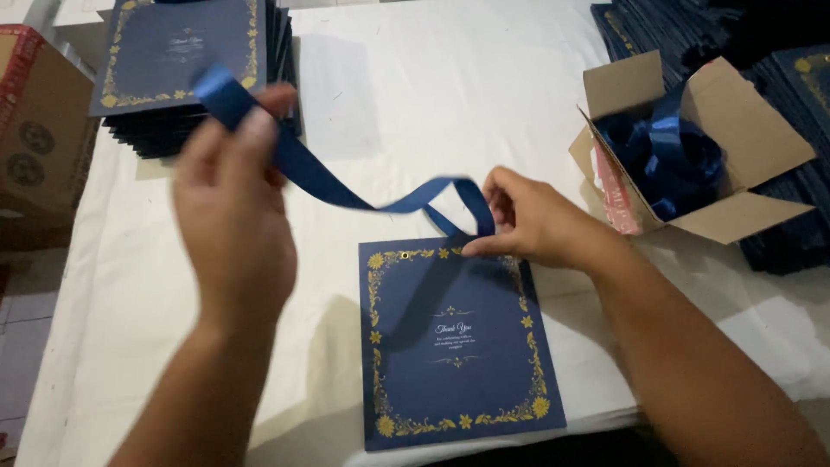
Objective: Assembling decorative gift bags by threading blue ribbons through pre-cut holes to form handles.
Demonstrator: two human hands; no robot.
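Observation:
A flat navy bag [458, 346] with a gold floral border and a small eyelet near its top left lies on the white table [432, 104]. A blue satin ribbon [337, 186] runs from my raised left hand [229, 203], which pinches one end, down to my right hand [532, 220]. My right hand holds the ribbon's other end, looped, at the bag's top edge near the right corner.
A stack of the same navy bags [177, 60] sits at the far left. An open cardboard box [731, 112] full of blue ribbons stands at the right, with more dark bags [778, 233] behind it. A brown carton [39, 130] is at the left edge.

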